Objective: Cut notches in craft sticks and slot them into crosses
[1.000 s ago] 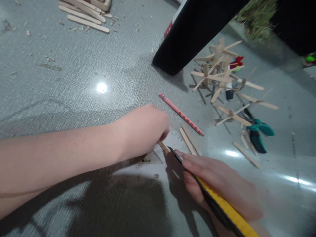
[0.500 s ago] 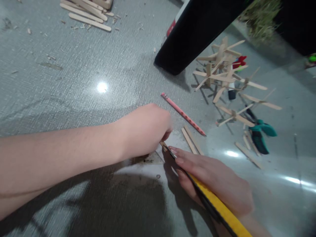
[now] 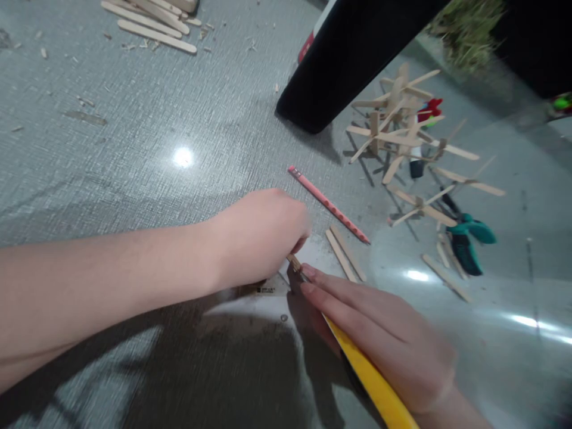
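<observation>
My left hand (image 3: 272, 235) is closed in a fist, low over the table, its fingers mostly hidden from above. Out of it pokes the end of a small wooden craft stick (image 3: 294, 262). My right hand (image 3: 379, 333) grips a long yellow-and-black utility knife (image 3: 369, 375), its front end right at the stick. Two fingertips of that hand lie along the tool beside the wood; the blade is mostly covered. Under both hands is a pale sheet with small dark print (image 3: 266, 290). Two loose craft sticks (image 3: 342, 255) and a pink pencil (image 3: 328, 205) lie just beyond.
Joined craft-stick crosses (image 3: 404, 128) stand at the right, near teal-handled pliers (image 3: 467, 238) and short stick pieces (image 3: 444, 277). A black upright object (image 3: 353, 59) leans in from the top. More craft sticks (image 3: 156, 36) and shavings lie at upper left; dry grass (image 3: 469, 33) is at upper right.
My right hand has rolled and shifted slightly left, its fingers lying flatter over the knife, so less of the metal tip shows. My left fist stays on the stick. The whole view has shifted slightly.
</observation>
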### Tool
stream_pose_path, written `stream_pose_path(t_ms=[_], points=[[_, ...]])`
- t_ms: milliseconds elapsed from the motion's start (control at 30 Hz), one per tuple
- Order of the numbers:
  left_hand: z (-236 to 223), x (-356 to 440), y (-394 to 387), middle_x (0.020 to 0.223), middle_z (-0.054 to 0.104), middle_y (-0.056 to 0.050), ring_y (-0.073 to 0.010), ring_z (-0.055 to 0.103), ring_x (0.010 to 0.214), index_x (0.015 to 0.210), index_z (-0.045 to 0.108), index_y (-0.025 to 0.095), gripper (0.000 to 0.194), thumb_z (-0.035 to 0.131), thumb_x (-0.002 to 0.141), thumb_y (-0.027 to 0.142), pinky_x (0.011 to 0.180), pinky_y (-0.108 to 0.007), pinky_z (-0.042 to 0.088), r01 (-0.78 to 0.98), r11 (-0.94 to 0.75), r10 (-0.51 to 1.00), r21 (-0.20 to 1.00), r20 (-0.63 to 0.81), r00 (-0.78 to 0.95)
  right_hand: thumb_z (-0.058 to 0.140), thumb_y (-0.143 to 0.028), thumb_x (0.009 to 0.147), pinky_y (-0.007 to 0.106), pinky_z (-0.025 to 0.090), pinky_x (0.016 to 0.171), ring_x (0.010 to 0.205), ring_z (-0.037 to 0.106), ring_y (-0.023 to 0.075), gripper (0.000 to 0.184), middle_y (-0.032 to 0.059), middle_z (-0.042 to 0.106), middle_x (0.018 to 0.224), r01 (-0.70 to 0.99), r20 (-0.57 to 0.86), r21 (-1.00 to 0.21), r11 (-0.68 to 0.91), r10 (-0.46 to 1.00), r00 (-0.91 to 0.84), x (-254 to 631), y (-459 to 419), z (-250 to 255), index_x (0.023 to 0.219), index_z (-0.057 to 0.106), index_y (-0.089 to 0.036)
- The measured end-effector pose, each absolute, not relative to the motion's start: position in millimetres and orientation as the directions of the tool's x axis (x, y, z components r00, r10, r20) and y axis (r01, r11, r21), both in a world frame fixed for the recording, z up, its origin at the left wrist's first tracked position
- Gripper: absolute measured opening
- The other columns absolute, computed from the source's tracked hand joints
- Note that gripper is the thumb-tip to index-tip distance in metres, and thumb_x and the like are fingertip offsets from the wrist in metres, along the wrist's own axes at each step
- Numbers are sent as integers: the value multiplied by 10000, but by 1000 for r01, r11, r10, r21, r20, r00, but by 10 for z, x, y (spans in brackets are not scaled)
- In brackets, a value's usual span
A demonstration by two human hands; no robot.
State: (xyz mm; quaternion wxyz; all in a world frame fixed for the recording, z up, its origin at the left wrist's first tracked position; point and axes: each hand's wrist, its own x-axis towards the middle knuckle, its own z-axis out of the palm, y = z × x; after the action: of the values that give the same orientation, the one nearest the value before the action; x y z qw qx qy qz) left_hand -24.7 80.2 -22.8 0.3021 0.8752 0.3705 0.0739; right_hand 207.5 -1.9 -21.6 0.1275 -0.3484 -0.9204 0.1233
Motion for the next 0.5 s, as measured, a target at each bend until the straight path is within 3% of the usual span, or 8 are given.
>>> stream_pose_path(t_ms=[133,300,500], points=[[-188,-233,817,858,758,-20,-224,694,955,828,771,195,257,635,791,-19,795,-295,506,640,-525,667,561,-196,719,477,-141,1024,293,648,927,1136,746,235,395,59,727,1324,611,175,-314,727,677,-715,2056,-51,-247,1342,669,-274],[-182,-244,819,895,757,-12,-210,694,956,856,763,201,249,635,804,-6,814,-289,506,626,-539,662,563,-176,728,455,-119,1018,343,597,1053,1221,702,251,392,59,731,1318,578,158,-314,753,642,-750,2051,-45,-275,1319,674,-242],[-194,-257,812,865,752,-14,-197,695,941,871,766,204,236,633,816,17,808,-269,507,622,-583,644,523,-170,746,487,-186,1008,329,632,999,1124,748,265,329,39,772,1228,622,151,-336,707,692,-706,1979,-23,-229,1223,726,-255]])
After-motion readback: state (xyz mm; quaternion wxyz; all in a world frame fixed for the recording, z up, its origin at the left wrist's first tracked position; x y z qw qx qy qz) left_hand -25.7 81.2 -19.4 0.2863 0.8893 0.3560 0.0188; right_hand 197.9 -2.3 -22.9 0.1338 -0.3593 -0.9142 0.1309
